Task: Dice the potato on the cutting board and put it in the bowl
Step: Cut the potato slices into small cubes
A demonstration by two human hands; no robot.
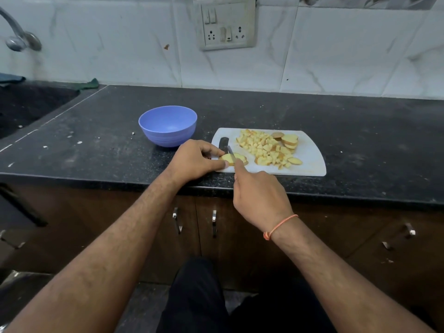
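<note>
On the white cutting board, the left hand pinches a potato slice at the board's seven o'clock corner. The right hand is closed around a knife, blade across that slice. Diced potato is heaped mid-board, uncut slices at one o'clock. The blue bowl stands at ten o'clock, just beside the board
</note>
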